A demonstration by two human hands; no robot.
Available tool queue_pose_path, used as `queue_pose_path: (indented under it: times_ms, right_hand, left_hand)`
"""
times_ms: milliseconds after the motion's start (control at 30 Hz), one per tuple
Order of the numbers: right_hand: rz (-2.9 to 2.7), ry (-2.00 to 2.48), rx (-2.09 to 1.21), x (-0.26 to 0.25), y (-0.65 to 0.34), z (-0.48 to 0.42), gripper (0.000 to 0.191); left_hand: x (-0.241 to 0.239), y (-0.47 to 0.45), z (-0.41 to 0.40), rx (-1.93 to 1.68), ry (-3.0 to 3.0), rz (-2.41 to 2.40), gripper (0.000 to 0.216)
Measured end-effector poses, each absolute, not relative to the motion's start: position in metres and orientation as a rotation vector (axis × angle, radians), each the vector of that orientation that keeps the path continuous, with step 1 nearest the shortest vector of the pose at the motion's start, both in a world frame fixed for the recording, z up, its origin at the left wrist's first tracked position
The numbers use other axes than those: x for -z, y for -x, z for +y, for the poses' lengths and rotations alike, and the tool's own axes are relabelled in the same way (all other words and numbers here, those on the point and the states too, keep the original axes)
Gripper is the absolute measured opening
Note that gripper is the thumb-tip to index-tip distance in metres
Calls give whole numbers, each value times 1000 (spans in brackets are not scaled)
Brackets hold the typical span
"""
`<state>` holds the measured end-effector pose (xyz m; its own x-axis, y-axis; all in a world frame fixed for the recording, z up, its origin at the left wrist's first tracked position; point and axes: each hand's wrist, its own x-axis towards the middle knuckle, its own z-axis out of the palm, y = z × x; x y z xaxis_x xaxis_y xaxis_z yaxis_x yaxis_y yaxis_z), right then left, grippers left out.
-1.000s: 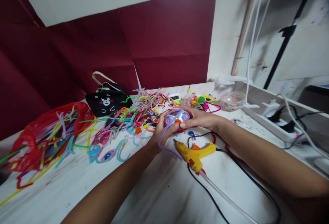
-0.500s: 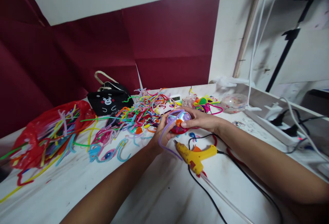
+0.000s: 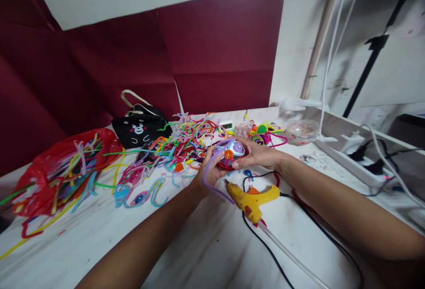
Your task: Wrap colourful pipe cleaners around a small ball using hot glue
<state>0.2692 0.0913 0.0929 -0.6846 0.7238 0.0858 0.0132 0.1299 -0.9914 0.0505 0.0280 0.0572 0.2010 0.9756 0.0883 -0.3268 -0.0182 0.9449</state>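
Note:
Both hands hold one small pipe-cleaner craft [image 3: 229,154], with purple coils, an orange round piece and a red lower edge. Its left side rests in my left hand [image 3: 207,175], the fingers curled around it. My right hand [image 3: 254,154] grips the opposite side, thumb at the lower front. From the craft a loose purple pipe cleaner [image 3: 206,182] loops down past my left wrist. Just below the hands, a yellow hot glue gun [image 3: 252,200] lies on the white table, a clear glue stick [image 3: 285,252] sticking out of its back end.
A red plastic bag [image 3: 66,165] of pipe cleaners lies at the left. Behind the hands spreads a tangled pile of pipe cleaners [image 3: 186,140], beside a black bag [image 3: 141,129]. A clear bowl [image 3: 302,132] and a power strip [image 3: 355,165] are at right; a black cord [image 3: 318,222] crosses the table.
The craft has turned and shifted slightly left in my hands, the orange piece moving up and left. My right thumb has slid lower, off the orange piece. The glue gun stays put.

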Motion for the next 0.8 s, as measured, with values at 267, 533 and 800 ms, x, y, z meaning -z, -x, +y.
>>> queue_pose_path:
  times_ms: [267,533,800]
  right_hand:
    - [-1822,695,-1556,-93,-268,92,99]
    - [-1734,649,-1654,-94,-271,92,88]
    - [-1584,550,-1786,-97,-272,89,78]
  left_hand:
    - [-66,-49,26,-1214,-1033,784,111]
    - [-65,-44,31,-1191,-998,706,88]
    - [-62,-40,34,-1306,-943,745,56]
